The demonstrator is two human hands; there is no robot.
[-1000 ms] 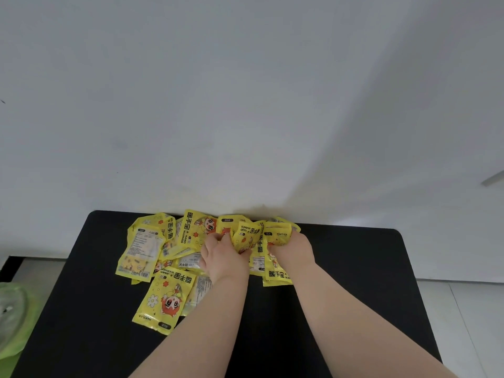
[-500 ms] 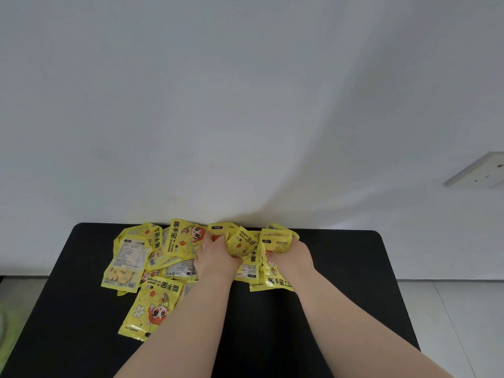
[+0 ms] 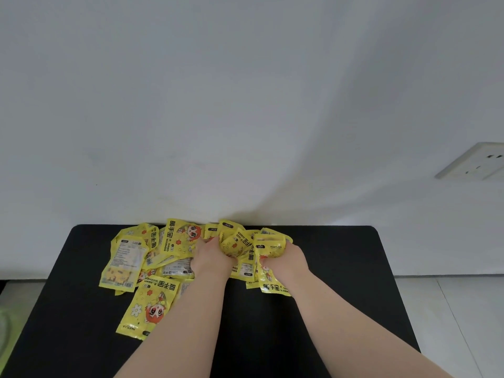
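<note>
Several yellow hand warmer packets lie in a loose pile at the back of a black table, against the wall. My left hand grips a bunched packet in the middle of the pile. My right hand grips another crumpled packet just to its right. One packet with a red cartoon figure lies flat nearest me, left of my left forearm. Both sets of fingertips are buried in the packets.
A white wall rises directly behind the table. A white wall socket sits at the far right. A green object shows at the left edge, beside the table. Pale floor tiles lie to the right.
The camera has tilted up a little, bringing the wall socket into view. Both hands have stayed on the pile and squeezed the packets into tighter bunches.
</note>
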